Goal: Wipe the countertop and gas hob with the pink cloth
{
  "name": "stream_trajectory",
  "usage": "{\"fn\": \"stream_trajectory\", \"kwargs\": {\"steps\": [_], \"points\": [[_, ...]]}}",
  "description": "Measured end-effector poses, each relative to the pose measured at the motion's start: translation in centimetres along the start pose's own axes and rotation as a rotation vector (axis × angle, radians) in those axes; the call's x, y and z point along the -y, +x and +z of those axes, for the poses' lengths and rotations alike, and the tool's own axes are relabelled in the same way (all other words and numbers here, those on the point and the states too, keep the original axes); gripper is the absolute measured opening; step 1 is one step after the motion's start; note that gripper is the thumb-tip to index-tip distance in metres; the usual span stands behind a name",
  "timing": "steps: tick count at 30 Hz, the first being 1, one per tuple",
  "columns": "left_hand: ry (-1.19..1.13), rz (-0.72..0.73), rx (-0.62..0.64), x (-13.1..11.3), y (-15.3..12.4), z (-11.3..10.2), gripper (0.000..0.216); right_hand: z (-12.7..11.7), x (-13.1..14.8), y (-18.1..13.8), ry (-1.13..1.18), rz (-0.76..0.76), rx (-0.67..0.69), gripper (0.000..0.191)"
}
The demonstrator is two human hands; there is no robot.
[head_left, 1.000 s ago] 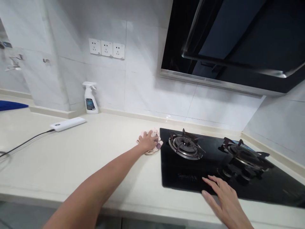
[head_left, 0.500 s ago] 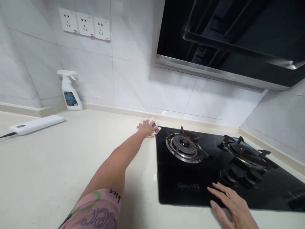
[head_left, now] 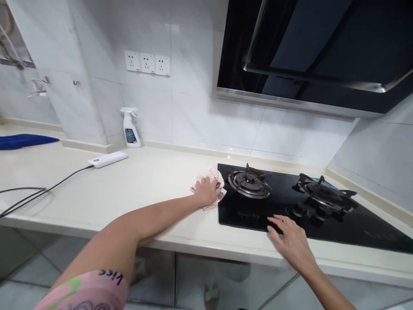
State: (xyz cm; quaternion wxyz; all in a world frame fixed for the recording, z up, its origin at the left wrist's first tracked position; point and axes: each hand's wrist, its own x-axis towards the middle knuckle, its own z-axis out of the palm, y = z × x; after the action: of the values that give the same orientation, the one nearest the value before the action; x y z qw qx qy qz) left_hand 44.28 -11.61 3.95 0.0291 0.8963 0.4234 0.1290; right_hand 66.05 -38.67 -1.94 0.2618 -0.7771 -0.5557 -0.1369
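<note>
My left hand [head_left: 207, 191] presses a crumpled pink and white cloth [head_left: 215, 177] onto the cream countertop [head_left: 135, 189], right at the left edge of the black glass gas hob [head_left: 274, 211]. Its fingers are curled over the cloth. My right hand [head_left: 288, 237] lies flat with fingers spread at the hob's front edge, partly on the glass and partly on the counter, holding nothing. Two burners [head_left: 249, 185] with black pan supports sit on the hob.
A white spray bottle [head_left: 130, 129] stands by the tiled wall. A white power strip [head_left: 108, 159] with a black cable lies to the left. A blue cloth [head_left: 26, 140] is at far left. A dark range hood [head_left: 309, 51] hangs over the hob.
My left hand has drawn the cloth back from the wall toward the counter's front, along the hob's left edge. The view has pulled back. My right hand stays flat on the hob's front edge.
</note>
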Motion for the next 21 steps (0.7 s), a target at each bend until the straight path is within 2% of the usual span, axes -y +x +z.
{"fn": "stream_trajectory", "kwargs": {"steps": [5,9,14,21], "points": [[-0.008,0.046,0.001,-1.1,-6.8,-1.1,0.052,-0.5,0.3,0.1,-0.012,0.010,0.034,0.046],[-0.017,0.089,0.006,-1.8,-11.1,-2.1,0.050,-0.4,0.3,0.2,-0.025,0.011,0.041,0.047],[-0.041,0.160,0.007,-1.6,-15.0,-3.4,0.041,0.0,0.0,0.1,-0.028,0.001,0.032,0.050],[-0.165,0.349,0.006,1.0,-18.6,-4.2,0.030,0.6,-1.0,-0.1,-0.031,-0.030,0.013,0.050]]}}
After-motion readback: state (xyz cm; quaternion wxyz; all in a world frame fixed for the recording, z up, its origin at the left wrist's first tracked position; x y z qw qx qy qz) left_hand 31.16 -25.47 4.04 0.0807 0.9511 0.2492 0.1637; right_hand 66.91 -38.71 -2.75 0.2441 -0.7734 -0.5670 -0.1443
